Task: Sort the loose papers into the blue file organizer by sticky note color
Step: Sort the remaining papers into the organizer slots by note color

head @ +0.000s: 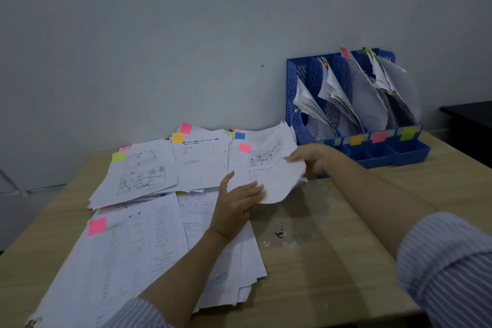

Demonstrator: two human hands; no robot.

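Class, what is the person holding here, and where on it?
A sheet with a pink sticky note: the right hand grips its right edge, the left hand its lower edge.

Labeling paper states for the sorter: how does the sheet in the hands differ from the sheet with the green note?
The held sheet is gripped by the left hand and right hand and curls at its near edge; the green-note sheet lies flat and untouched on the pile. The held sheet carries a pink note; the other a yellow-green note. Both are white printed pages with drawings.
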